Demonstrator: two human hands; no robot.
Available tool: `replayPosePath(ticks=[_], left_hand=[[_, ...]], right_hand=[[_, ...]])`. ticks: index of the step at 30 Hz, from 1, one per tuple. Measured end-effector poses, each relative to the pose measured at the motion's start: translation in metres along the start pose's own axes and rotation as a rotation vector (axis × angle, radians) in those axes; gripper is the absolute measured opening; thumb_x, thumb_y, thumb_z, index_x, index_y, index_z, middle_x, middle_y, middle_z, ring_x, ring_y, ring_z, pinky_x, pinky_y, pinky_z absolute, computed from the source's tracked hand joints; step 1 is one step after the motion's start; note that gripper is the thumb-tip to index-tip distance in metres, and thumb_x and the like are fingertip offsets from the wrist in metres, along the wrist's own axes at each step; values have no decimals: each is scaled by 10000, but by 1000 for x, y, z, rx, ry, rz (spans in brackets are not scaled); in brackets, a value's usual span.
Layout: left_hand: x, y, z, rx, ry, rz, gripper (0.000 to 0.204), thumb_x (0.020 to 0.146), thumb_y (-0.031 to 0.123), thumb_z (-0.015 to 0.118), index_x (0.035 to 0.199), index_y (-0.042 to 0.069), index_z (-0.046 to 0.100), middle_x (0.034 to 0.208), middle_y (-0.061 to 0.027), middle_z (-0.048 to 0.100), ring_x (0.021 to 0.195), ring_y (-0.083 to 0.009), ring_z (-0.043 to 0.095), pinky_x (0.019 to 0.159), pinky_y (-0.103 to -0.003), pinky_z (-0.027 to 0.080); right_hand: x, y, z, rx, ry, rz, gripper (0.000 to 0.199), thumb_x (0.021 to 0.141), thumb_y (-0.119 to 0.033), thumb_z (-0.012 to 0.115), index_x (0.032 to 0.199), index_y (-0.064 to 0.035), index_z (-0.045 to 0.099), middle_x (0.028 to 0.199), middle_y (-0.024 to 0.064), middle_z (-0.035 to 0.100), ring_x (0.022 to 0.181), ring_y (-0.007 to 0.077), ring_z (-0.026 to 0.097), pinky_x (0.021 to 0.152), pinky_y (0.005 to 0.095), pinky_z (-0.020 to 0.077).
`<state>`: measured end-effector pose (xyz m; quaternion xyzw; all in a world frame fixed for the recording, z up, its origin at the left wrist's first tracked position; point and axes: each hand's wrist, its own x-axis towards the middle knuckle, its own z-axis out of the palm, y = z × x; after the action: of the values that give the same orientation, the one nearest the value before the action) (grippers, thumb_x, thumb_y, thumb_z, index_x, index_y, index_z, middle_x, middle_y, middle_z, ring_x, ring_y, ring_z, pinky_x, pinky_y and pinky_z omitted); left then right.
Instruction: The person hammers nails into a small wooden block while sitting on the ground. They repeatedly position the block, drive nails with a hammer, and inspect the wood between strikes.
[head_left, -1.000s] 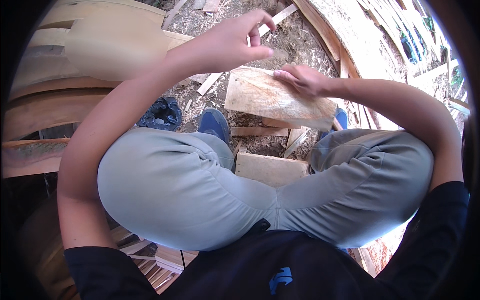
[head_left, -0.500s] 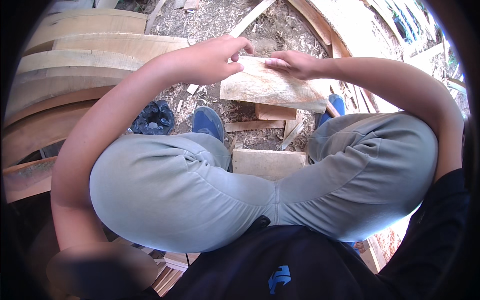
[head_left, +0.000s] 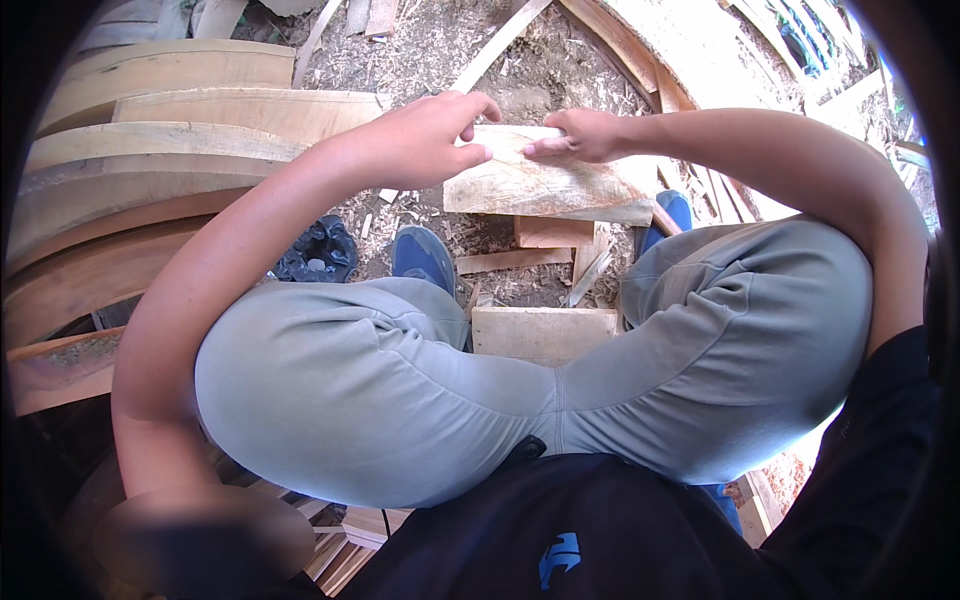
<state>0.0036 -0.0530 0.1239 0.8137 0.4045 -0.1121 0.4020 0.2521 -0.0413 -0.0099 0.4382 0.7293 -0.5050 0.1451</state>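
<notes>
Okay, so over on the left there was a pile of curved planks, laid side by side in a rough fan. To the right of those, a crumpled black plastic bag sat on the ground just beside the left knee, with the left blue shoe next along. Farther out, the left hand was over the near left end of the pale board, fingers loosely bent and a gap between them and the thumb. It wasn't clenched and I couldn't see it gripping anything; no way to tell if the thumb touched the wood.

The board itself was out in front, beyond the knees and about midway between the shoes, above a small wooden block. Nearer in, another squared block stood between the legs. The right hand was on the board's far edge, one finger stretched left across its face; can't say whether it was really grasping or just resting. Last up, a brownish stick poked out by the right blue shoe.
</notes>
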Motion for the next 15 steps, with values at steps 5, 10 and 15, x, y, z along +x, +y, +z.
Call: replayPosePath(ticks=[5, 10, 15], left_hand=[[3, 3, -4, -32, -21, -13, 452, 994, 216, 622, 1405, 63, 511, 1039, -87, 563, 858, -194, 581, 779, -359, 498], [3, 4, -8, -35, 12, -59, 453, 995, 217, 626, 1403, 57, 513, 1028, -88, 569, 838, -192, 588, 777, -359, 501], [7, -1, -11, -36, 21, -7, 471, 994, 241, 640, 1410, 58, 513, 1117, -122, 604, 926, -209, 622, 838, -368, 525]], right_hand=[[2, 4, -2, 78, -3, -68, 761, 963, -698, 544, 1143, 28, 685, 1041, 180, 703, 978, 290, 669, 833, 442, 517], [-5, -10, -5, 58, 9, -49, 714, 975, -709, 521, 1145, -49, 734, 1079, 158, 735, 989, 281, 701, 863, 449, 543], [-19, -24, -7, -14, 80, -5, 692, 977, -714, 514, 1064, -70, 752, 925, 111, 746, 838, 230, 715, 757, 411, 559]])
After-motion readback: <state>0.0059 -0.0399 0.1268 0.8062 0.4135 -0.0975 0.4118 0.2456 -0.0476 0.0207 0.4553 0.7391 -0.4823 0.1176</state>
